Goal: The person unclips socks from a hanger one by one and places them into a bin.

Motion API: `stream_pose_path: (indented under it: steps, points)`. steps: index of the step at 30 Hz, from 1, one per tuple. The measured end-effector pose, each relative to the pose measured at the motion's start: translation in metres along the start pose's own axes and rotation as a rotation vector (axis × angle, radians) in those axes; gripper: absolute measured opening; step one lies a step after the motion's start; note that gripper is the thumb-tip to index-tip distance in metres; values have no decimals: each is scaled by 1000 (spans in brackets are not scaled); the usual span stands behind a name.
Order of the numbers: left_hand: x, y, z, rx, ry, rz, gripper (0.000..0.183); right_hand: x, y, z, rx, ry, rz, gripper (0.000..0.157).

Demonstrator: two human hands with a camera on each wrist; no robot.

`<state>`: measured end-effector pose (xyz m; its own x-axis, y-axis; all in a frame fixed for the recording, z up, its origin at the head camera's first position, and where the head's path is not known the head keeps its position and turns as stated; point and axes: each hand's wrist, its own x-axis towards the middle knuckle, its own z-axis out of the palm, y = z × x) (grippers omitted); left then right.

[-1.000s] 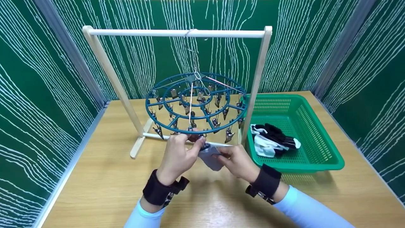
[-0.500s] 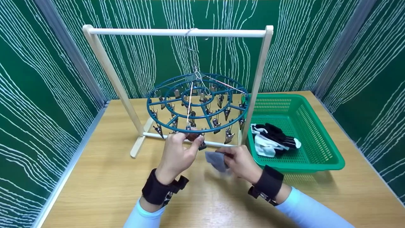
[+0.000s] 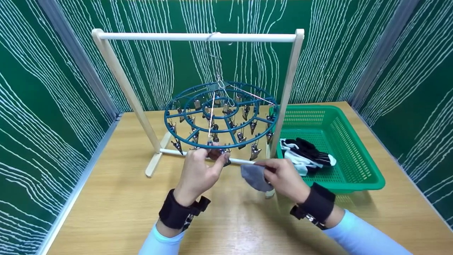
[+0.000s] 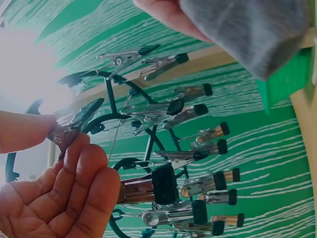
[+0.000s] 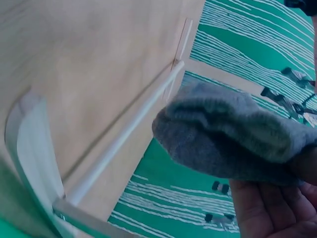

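At the front of a round blue-green clip hanger [image 3: 221, 131], my left hand [image 3: 201, 168] pinches a metal clip [image 4: 69, 129] between thumb and fingers. The left wrist view shows nothing between that clip's tips. To the right, my right hand [image 3: 285, 177] holds a grey sock [image 3: 255, 177] by one side, apart from the clip. In the right wrist view the sock's opening shows as a folded edge, with the fingers [image 5: 257, 208] partly beneath it. Several other clips [image 4: 166, 183] dangle from the rings, and those that show hold nothing.
The hanger hooks onto the white top bar [image 3: 152, 36] of a wooden stand [image 3: 122, 85] on the wooden table [image 3: 106, 198]. Behind the right hand stands a green basket [image 3: 357, 141] with black and white socks [image 3: 306, 157]. A white lower bar [image 3: 240, 161] runs behind the hands.
My right hand has drawn the grey sock away from the clip, rightward toward the basket. The left hand stays at the hanger's front edge, still pinching the clip.
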<state>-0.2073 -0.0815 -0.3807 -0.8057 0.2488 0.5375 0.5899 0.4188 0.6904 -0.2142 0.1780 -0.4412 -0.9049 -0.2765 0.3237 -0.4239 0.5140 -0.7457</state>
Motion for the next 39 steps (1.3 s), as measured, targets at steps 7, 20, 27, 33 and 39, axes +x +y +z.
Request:
stream_pose_path:
  steps: [7,20,27,33,39]
  points:
    - [1,0,1,-11,4,13,15,-1,-3,-23,-48,58,-71,22]
    - [3,-2,2,-16,11,-14,22,11,4,-91,-116,175,-101,29]
    - [2,-3,3,-4,11,-21,21,18,15,-114,-165,198,-89,31]
    - [2,-2,3,-15,10,-19,18,23,27,-131,-194,182,-69,24]
    - [0,0,2,-1,3,-8,15,26,41,-145,-217,167,9,27]
